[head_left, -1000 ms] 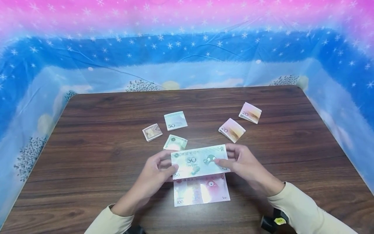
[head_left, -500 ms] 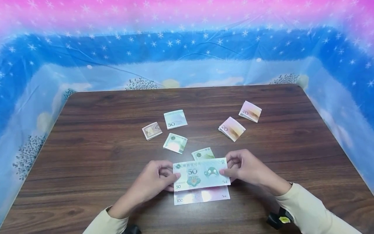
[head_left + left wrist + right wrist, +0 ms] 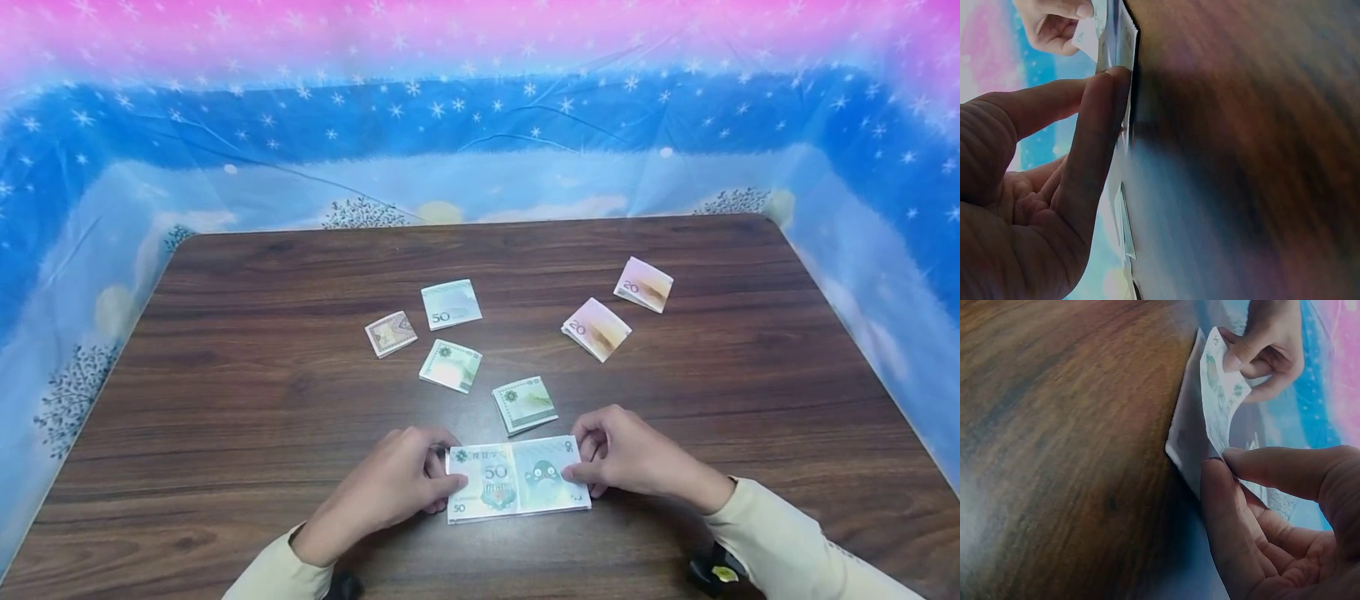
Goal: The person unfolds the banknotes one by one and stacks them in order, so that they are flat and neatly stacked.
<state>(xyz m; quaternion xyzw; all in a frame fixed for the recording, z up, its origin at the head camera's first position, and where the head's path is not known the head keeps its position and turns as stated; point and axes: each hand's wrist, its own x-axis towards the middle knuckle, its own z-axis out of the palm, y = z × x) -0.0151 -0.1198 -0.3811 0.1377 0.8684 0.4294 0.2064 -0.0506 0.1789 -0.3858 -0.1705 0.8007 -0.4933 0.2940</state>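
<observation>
A pale green 50 play banknote [image 3: 517, 479] lies level near the front of the table. My left hand [image 3: 405, 471] pinches its left end between thumb and fingers. At the opposite end, the right hand [image 3: 630, 454] has thumb on top and fingertips underneath. In the right wrist view the note bows slightly, close over a lower pale banknote [image 3: 1186, 425] on the table. From the head camera that lower note is covered by the 50. A folded green banknote [image 3: 525, 406] sits just beyond the upper edge of the 50.
Left of centre lie another folded green banknote [image 3: 450, 365], a folded 50 [image 3: 450, 303] and a small brownish folded note [image 3: 391, 334]. Two folded 20s, one nearer [image 3: 596, 329] and one farther [image 3: 643, 284], are at right. Snowflake-patterned cloth [image 3: 450, 117] surrounds the wooden table [image 3: 247, 400].
Both hands have lowered the 50 banknote toward me, over the pink 100 note, which is now covered. The folded green note behind it has come into full view.
</observation>
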